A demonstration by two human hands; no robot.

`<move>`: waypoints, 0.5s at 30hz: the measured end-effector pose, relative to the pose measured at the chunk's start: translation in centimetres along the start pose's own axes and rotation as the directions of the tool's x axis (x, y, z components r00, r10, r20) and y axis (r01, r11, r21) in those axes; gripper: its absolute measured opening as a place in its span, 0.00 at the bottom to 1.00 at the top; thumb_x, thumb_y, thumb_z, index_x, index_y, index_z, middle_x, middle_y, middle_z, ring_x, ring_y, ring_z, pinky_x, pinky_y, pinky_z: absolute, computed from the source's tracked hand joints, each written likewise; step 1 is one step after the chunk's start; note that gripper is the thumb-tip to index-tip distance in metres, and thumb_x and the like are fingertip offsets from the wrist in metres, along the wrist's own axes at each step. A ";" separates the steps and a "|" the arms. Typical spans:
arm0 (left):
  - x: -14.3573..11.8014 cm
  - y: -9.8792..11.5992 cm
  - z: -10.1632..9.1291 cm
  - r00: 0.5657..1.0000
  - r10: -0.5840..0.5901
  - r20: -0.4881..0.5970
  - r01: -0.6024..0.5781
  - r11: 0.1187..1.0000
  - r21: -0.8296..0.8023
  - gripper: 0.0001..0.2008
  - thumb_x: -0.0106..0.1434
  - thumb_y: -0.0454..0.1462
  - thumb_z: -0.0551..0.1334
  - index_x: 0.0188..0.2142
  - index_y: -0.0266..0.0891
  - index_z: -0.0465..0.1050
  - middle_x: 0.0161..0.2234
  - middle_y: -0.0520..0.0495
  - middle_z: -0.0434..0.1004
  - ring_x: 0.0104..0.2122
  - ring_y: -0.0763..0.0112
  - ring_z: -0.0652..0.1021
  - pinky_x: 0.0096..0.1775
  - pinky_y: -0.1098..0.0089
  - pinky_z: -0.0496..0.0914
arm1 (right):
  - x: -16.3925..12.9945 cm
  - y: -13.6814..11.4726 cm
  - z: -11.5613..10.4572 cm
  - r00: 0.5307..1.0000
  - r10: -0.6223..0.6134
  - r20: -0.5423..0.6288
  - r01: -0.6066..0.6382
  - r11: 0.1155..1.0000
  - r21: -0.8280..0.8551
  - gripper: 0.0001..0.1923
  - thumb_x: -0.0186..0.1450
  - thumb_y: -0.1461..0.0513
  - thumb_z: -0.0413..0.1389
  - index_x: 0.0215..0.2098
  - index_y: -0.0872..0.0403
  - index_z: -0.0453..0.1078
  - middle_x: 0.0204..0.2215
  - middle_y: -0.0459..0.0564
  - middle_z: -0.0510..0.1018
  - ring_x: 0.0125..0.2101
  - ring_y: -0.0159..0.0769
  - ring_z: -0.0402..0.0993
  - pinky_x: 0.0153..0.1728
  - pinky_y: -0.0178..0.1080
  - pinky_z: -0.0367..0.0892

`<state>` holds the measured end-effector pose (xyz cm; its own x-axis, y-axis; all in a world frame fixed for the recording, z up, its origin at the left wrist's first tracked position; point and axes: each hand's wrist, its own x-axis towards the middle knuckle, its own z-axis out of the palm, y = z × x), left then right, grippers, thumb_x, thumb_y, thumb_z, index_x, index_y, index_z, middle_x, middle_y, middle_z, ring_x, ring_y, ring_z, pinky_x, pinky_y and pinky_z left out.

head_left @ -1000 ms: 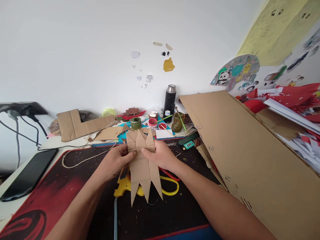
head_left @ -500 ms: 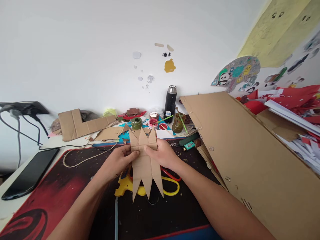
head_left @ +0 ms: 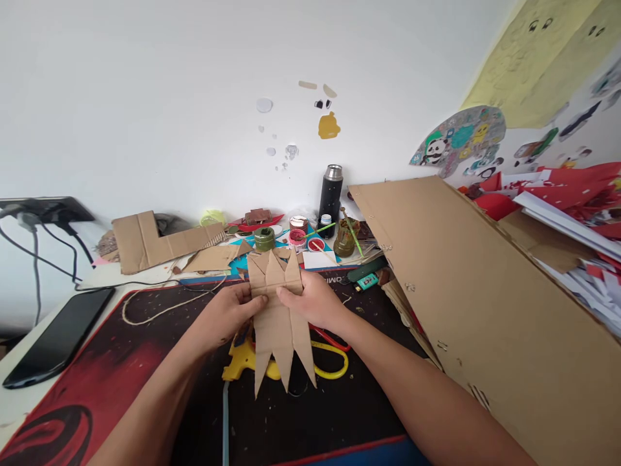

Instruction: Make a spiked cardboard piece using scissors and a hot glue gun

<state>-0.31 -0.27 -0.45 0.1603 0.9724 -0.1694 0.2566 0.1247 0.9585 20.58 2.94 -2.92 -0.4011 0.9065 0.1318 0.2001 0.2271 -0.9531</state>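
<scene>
A piece of brown cardboard (head_left: 276, 330), cut into sharp points at its top and bottom ends, is held up over the desk mat. My left hand (head_left: 237, 309) pinches its left edge, thumb on the front face. On the opposite edge my right hand (head_left: 313, 299) grips it the same way, with the fingers hidden behind. Below and partly covered by the cardboard lie a yellow glue gun (head_left: 239, 362) with a pale blue cord and scissors with yellow handles (head_left: 334, 374). A red handle (head_left: 330, 337) shows beside my right wrist.
A large cardboard sheet (head_left: 466, 298) leans along the right side. Paint jars (head_left: 264, 239), a black flask (head_left: 330, 194) and cardboard scraps (head_left: 140, 243) stand along the wall. A phone (head_left: 61, 336) lies at left, near a loop of string (head_left: 160, 315).
Both hands have shifted the pointed cardboard very slightly to the left, and its lower points sit a little farther left. The grip is unchanged.
</scene>
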 end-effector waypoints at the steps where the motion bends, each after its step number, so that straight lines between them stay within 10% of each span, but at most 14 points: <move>1: 0.0 0.0 0.0 1.000 -0.001 -0.003 0.001 1.000 0.001 0.19 0.53 0.51 0.75 0.38 0.42 0.86 0.39 0.41 0.90 0.41 0.43 0.86 0.46 0.52 0.79 | 0.0 0.0 0.0 1.000 0.000 -0.004 0.000 1.000 0.001 0.16 0.69 0.59 0.62 0.53 0.53 0.81 0.54 0.55 0.87 0.54 0.51 0.85 0.55 0.48 0.78; 11: 0.5 -0.7 0.8 0.977 0.043 -0.207 0.025 0.949 0.315 0.16 0.54 0.51 0.68 0.35 0.43 0.82 0.31 0.44 0.86 0.35 0.46 0.84 0.38 0.57 0.75 | 0.2 0.4 0.4 0.992 0.071 -0.107 -0.086 0.985 -0.147 0.13 0.67 0.59 0.65 0.50 0.53 0.82 0.50 0.55 0.89 0.51 0.53 0.86 0.54 0.49 0.77; 15: 0.6 -0.7 0.9 0.992 0.035 -0.125 -0.011 0.982 0.190 0.20 0.55 0.54 0.69 0.37 0.42 0.82 0.34 0.43 0.88 0.35 0.48 0.84 0.38 0.58 0.76 | 0.3 0.6 0.3 0.994 0.066 -0.091 -0.070 0.997 -0.043 0.14 0.68 0.59 0.64 0.51 0.53 0.81 0.51 0.55 0.88 0.52 0.52 0.86 0.55 0.49 0.77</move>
<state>0.46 0.04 -1.37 0.0489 0.9932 -0.1060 0.4308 0.0748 0.8993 20.30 3.26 -3.50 -0.3043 0.9480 0.0931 0.2658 0.1783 -0.9474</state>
